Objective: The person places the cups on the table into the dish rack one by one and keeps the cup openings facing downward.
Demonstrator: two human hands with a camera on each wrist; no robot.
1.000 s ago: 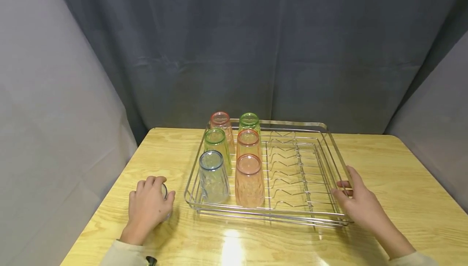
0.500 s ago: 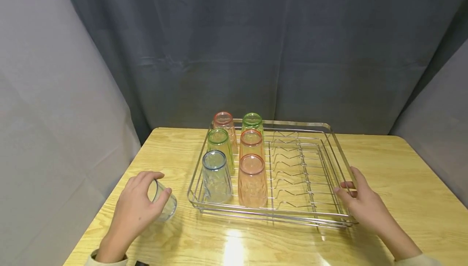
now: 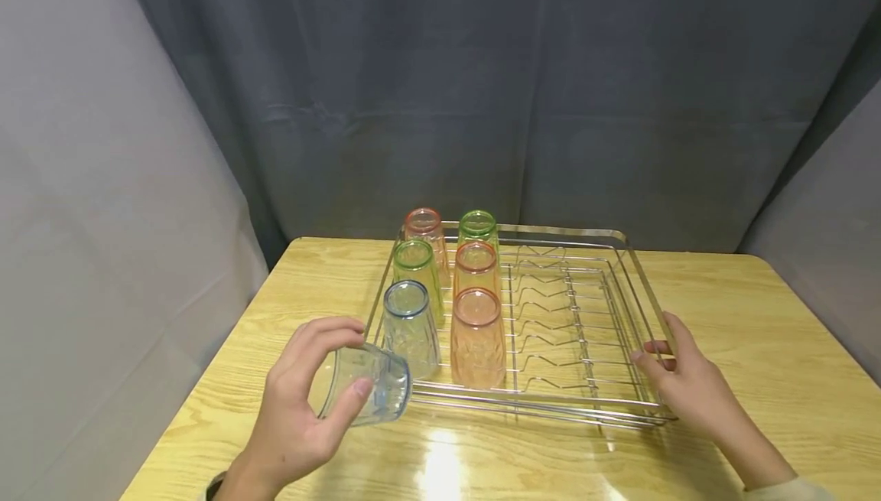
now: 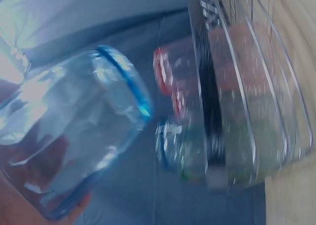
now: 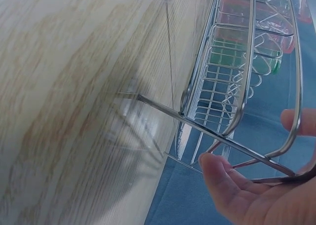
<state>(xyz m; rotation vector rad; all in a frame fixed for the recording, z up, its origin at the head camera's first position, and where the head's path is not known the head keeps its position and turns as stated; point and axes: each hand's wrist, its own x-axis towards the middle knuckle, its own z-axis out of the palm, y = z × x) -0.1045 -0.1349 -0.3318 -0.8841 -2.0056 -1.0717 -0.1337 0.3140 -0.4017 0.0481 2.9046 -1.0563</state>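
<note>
My left hand (image 3: 306, 401) holds a clear blue-tinted drinking glass (image 3: 375, 385) between thumb and fingers. The glass lies tilted on its side in the air, its base toward the rack's front left corner. In the left wrist view the same glass (image 4: 74, 121) shows large and blurred. My right hand (image 3: 691, 379) grips the right side rail of the wire dish rack (image 3: 551, 395). Fingers (image 5: 222, 185) curl about that rail in the right wrist view. Upside down in the rack's left half stand a blue glass (image 3: 411, 333), an orange glass (image 3: 478, 340) and several more.
Behind the front pair stand green (image 3: 420, 275) and red-rimmed glasses (image 3: 476, 275). Wavy wire dividers (image 3: 544, 325) fill the rack's right half. The wooden table (image 3: 330, 279) backs onto a dark grey curtain (image 3: 413, 103), with pale cloth at both sides.
My left hand has lifted the blue-tinted glass from the table's left, tipping it and carrying it right to the rack's front left corner. My right hand stays on the rail.
</note>
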